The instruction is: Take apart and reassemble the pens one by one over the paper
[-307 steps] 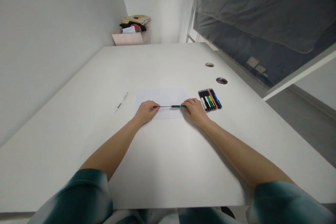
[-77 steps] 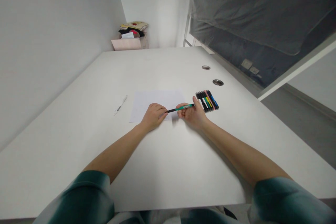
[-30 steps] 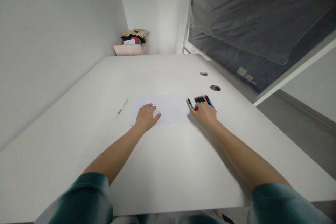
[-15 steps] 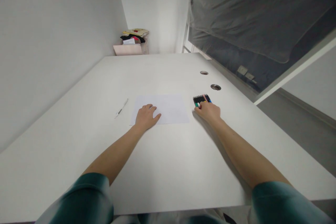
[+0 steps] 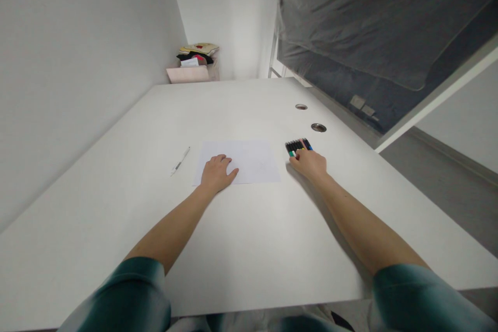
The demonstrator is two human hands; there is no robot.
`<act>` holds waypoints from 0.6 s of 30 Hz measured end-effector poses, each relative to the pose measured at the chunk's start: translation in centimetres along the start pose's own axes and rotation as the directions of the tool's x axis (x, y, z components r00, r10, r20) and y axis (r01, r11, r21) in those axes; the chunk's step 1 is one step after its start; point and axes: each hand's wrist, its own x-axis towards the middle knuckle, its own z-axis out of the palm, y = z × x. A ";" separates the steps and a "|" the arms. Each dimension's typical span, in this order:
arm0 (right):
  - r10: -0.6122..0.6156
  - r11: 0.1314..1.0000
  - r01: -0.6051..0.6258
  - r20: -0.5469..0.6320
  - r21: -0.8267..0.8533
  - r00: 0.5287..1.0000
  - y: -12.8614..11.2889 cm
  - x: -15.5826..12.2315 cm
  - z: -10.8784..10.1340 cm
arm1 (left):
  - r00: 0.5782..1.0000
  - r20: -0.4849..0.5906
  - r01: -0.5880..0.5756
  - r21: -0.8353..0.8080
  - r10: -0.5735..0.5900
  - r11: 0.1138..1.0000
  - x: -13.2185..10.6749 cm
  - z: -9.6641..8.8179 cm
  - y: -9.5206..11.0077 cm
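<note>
My left hand (image 5: 217, 174) lies flat and empty on the near edge of a white paper sheet (image 5: 249, 158), fingers slightly spread. My right hand (image 5: 309, 163) sits to the right of the sheet, its fingertips on the near ends of a tight row of several coloured marker pens (image 5: 298, 146). The hand hides the lower part of the row. A green-marked pen end (image 5: 291, 153) shows at the row's left side. I cannot tell whether my right fingers grip anything.
A slim white pen (image 5: 180, 161) lies left of the sheet on the white desk (image 5: 249, 228). Two round metal grommets (image 5: 318, 127) are set in the desk beyond the pens. A pink box with clutter (image 5: 189, 73) stands past the far edge, and a wall rises on the left.
The green pen held between my hands now lies with the row. My right hand has moved right onto the pens, and my left hand has settled on the sheet's near edge.
</note>
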 end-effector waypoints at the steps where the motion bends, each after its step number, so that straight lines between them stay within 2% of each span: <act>1: -0.004 1.000 0.004 -0.008 0.000 1.000 0.0 0.1 0.0 | 1.000 -0.002 -0.002 -0.004 0.002 1.000 0.0 0.0 0.0; 5: -0.003 1.000 0.004 -0.075 0.016 0.997 0.3 0.2 0.1 | 1.000 -0.015 -0.004 -0.020 0.004 1.000 0.0 0.2 -0.1; 8: -0.029 0.995 0.046 -0.197 0.084 0.980 0.3 0.0 0.4 | 1.000 -0.015 -0.007 -0.030 0.007 1.000 0.0 0.2 -0.2; 10: -0.113 0.977 0.159 -0.292 0.141 0.950 -0.1 -0.4 0.9 | 1.000 -0.010 -0.009 -0.035 0.009 0.999 -0.1 0.2 -0.2; 12: -0.258 0.925 0.334 -0.349 0.180 0.901 -0.9 -0.9 1.5 | 1.000 -0.004 -0.014 -0.033 0.014 0.999 -0.1 0.1 -0.2; 15: -0.443 0.822 0.519 -0.311 0.234 0.841 -2.2 -1.6 2.5 | 0.999 0.018 -0.030 -0.023 0.030 0.999 -0.1 0.0 -0.1; 18: -0.526 0.784 0.576 -0.245 0.231 0.814 -2.9 -2.0 3.1 | 0.994 0.083 -0.073 -0.022 0.075 0.997 -0.1 -0.3 -0.2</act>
